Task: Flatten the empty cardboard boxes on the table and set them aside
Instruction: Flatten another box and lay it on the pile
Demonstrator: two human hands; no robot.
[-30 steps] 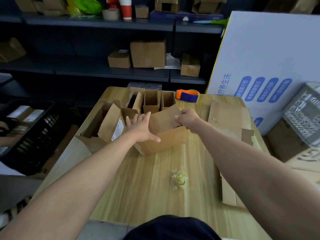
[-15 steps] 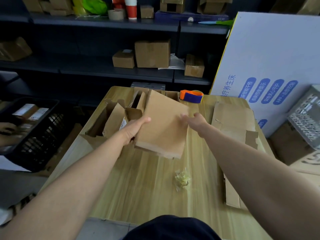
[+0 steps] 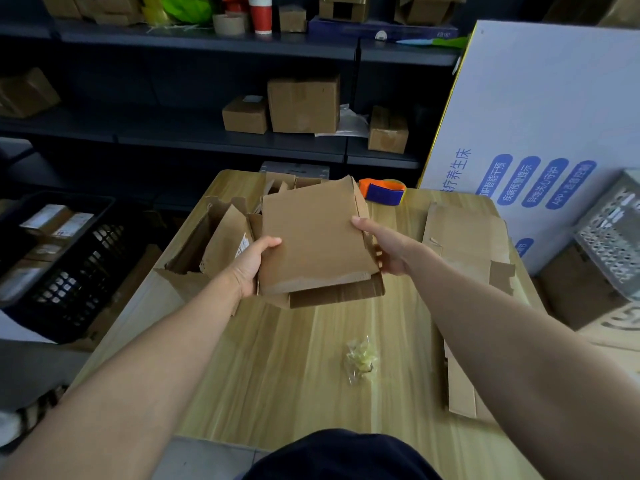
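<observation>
Item under inspection: one cardboard box (image 3: 311, 237), held clear of the bench (image 3: 277, 375), above its middle, broad face up and tilted toward the camera. A lower flap hangs open along the near edge.

Left hand (image 3: 252, 265) grips the left edge, thumb laid over the top face; the fingers underneath are hidden. Right hand (image 3: 384, 247) grips the right edge, thumb at the upper corner and fingers curled round the side. Both hands are grasping the box.

Handling assessment: thin corrugated board, judged light and empty. It is stiff across its panels but weak at the creases, so it should fold flat under modest palm pressure. The surface is dry and matt (little risk of slipping). Torn, ragged edges suggest it tears readily if pulled hard. The best hold appears to be on opposite side edges near the folds, as now, pushing the corners diagonally to collapse it.

Surroundings: more open boxes (image 3: 214, 240) stand just left of it, and flattened sheets (image 3: 464, 244) lie along the bench's right side (the likely place to set it).
</observation>
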